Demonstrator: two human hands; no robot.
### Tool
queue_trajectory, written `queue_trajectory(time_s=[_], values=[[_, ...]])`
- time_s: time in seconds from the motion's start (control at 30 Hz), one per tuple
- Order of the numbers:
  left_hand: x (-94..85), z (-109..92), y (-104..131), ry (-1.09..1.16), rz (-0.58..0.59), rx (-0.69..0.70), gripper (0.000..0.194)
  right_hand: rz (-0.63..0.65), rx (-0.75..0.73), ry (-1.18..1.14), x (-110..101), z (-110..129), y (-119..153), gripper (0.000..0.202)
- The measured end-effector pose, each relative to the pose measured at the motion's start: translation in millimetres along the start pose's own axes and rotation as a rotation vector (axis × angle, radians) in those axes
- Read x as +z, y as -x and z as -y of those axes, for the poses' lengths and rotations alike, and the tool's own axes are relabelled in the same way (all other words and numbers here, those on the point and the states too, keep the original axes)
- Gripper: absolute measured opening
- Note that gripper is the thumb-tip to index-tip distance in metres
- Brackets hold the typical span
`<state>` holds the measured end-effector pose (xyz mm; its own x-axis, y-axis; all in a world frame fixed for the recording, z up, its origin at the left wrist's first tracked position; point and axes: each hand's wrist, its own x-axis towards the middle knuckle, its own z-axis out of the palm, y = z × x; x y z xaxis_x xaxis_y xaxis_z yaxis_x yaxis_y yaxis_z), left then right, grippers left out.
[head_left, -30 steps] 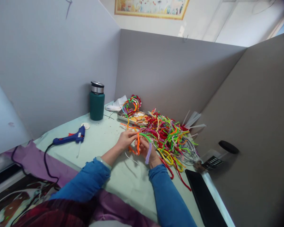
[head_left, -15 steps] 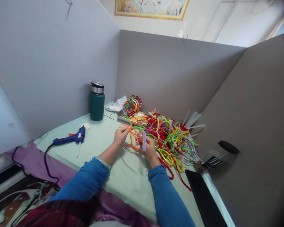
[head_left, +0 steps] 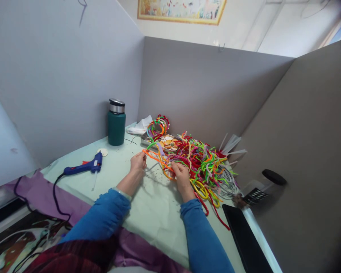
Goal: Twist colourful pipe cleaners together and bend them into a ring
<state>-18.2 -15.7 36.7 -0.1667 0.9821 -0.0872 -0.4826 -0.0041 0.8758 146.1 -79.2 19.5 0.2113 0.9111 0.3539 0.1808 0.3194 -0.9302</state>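
Left hand (head_left: 138, 162): fingers clamped on orange stem (head_left: 160, 160) | right hand (head_left: 182, 176): fingers together, likely same stem | hoops (head_left: 152, 131) formed; orange stem unlooped

Bottle (head_left: 116, 129): dark green; top (head_left: 117, 107): silver and black. Glue gun (head_left: 81, 168): blue. Sleeves (head_left: 109, 213): blue. Cloth (head_left: 142, 246): purple. Garment (head_left: 71, 258): red-and-dark plaid. Pile (head_left: 201, 160): multicoloured. Held strand (head_left: 159, 160): orange.
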Motion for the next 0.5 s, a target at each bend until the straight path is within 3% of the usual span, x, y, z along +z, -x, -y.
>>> queue_trajectory(time_s=[0.13,0.27,0.37,0.5], values=[[-5.1,-1,-7,0.071,-0.090,-0.093,0.016,-0.045,0.115,-0.243,-11,1,-4,0.046],[-9.2,-2,-10,0.255,0.002,-0.196,0.011,-0.166,0.108,-0.339,-18,-2,-8,0.047],[-10.2,-2,-9,0.303,0.135,-0.253,0.011,-0.123,0.039,-0.123,-15,-9,-8,0.044],[-10.6,0,-9,0.293,0.260,-0.298,0.011,0.067,-0.184,0.449,-4,-19,0,0.027]])
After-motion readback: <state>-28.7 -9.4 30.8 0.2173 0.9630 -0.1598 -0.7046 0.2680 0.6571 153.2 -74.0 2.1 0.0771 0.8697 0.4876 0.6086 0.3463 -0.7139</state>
